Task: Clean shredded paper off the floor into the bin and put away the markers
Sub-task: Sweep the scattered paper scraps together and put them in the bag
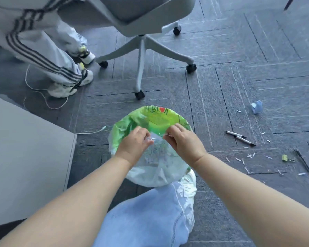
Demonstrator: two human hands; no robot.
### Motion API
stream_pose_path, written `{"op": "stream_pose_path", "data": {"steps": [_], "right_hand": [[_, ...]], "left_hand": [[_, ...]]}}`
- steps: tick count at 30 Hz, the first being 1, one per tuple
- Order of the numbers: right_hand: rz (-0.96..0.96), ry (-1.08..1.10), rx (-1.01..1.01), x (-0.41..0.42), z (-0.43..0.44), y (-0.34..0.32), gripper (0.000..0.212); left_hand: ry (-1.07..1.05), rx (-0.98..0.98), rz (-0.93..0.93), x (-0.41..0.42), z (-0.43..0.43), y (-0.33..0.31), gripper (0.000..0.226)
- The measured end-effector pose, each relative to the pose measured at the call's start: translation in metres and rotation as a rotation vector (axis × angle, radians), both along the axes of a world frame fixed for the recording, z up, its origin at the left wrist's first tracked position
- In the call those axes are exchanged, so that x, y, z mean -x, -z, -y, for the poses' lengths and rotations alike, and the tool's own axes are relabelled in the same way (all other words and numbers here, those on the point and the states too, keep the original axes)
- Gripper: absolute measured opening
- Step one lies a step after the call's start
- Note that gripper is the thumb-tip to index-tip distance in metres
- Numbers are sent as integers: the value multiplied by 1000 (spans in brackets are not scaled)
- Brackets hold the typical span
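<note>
A bin lined with a green and white plastic bag [155, 116] stands on the carpet in front of me. Shredded paper [156, 148] lies inside it. Both hands hover over the bin's mouth. My left hand [134, 143] and my right hand [184, 141] have fingers pinched together, with small paper shreds between the fingertips. Two black-and-white markers [240, 138] lie on the floor to the right of the bin. More paper shreds [248, 155] are scattered near them.
A grey office chair [141, 56] on castors stands behind the bin. Another person's legs and sneakers [68, 82] are at upper left. A grey cabinet [25, 157] stands at left. A yellow binder clip [286, 158], a blue crumpled scrap [257, 106] and a dark pen [303, 163] lie at right.
</note>
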State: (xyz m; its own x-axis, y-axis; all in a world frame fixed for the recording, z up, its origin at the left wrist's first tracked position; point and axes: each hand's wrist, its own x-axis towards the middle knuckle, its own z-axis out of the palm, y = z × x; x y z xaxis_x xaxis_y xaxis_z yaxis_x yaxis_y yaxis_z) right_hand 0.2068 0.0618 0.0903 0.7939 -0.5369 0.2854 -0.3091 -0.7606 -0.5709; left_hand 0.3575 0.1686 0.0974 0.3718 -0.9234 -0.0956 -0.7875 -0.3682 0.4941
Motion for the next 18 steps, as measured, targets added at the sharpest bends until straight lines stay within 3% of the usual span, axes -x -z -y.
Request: {"op": "stream_pose_path", "data": {"steps": [3, 6, 12, 18], "right_hand": [[-359, -18, -91, -10, -9, 12, 35], [-686, -53, 20, -9, -12, 13, 59], [-719, -64, 68, 3, -18, 6, 64], [-508, 12, 101, 31, -8, -8, 37]], "left_hand": [[75, -282, 9, -3, -12, 7, 52], [227, -432, 198, -7, -19, 11, 72], [275, -566, 259, 0, -16, 4, 73], [256, -234, 287, 24, 7, -13, 47]]}}
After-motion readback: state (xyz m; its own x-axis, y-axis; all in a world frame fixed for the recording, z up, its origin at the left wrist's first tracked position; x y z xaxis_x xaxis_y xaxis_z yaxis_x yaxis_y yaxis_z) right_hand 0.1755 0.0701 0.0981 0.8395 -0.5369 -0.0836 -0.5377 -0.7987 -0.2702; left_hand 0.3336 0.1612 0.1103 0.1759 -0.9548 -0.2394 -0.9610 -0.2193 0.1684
